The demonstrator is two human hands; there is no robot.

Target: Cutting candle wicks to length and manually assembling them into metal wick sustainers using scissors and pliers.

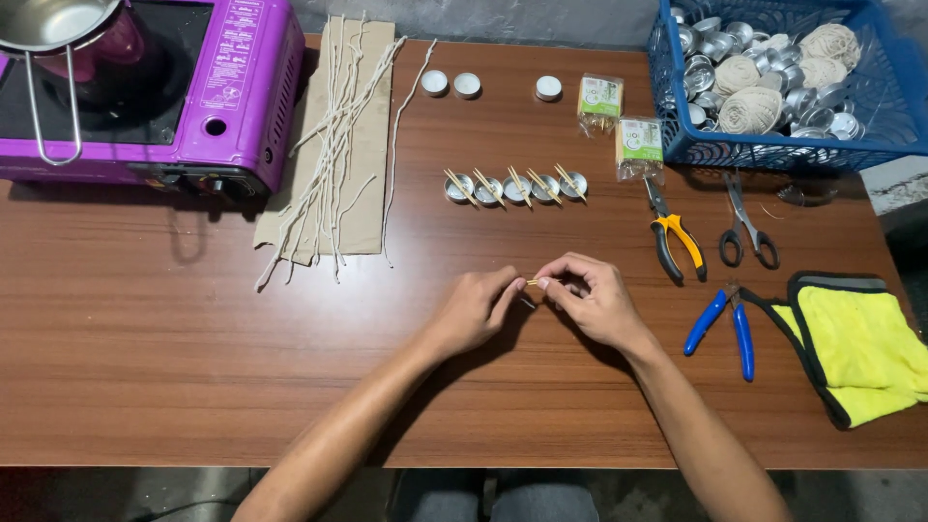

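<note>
My left hand [476, 307] and my right hand [590, 298] meet over the middle of the wooden table [193, 358]. Between their fingertips they pinch a small thin wooden stick [532, 281]; whether anything else is held with it is hidden by the fingers. Beyond the hands stands a row of several small metal cups [516, 188], each with wooden sticks laid across its rim. Waxed white wicks [333, 145] lie on brown paper to the left.
A purple portable stove [237, 87] with a metal pot [48, 24] sits far left. A blue basket [773, 145] holds metal cups and twine balls. Yellow pliers [677, 242], scissors [746, 227], blue pliers [725, 324], a yellow cloth [855, 343], stick packets [638, 145] lie right.
</note>
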